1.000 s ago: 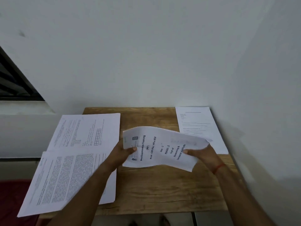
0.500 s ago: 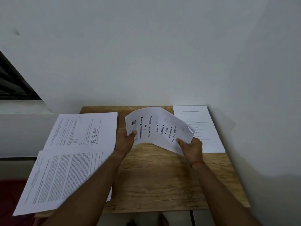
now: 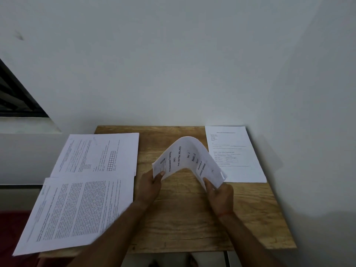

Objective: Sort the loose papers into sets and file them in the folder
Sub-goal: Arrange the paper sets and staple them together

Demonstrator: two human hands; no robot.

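Head view: I'm pinching the training packet (image 3: 185, 157) at both ends, left hand (image 3: 149, 183) and right hand (image 3: 219, 195), bowing it up off the surface (image 3: 192, 218) (guessing that's to square its sheets as one set). Text pile (image 3: 77, 209) lies left of my left hand, form sheet (image 3: 237, 151) just beyond my right.

**Desk:** What can you see of the wearer on your feed?

**Operator:** I see two forearms (image 3: 107, 234), bare as far as my picture shows them. The left hand (image 3: 149, 183) and the right hand (image 3: 219, 197) are bare as well.

**Desk:** Is anything worn?

**Operator:** I can make out one thing, a thin red-orange thread (image 3: 224, 214). It's tied round the wrist just below the right hand, like a narrow band.

**Desk:** Any detail on the fingers?

**Operator:** Too soft on my screen for me to tell.
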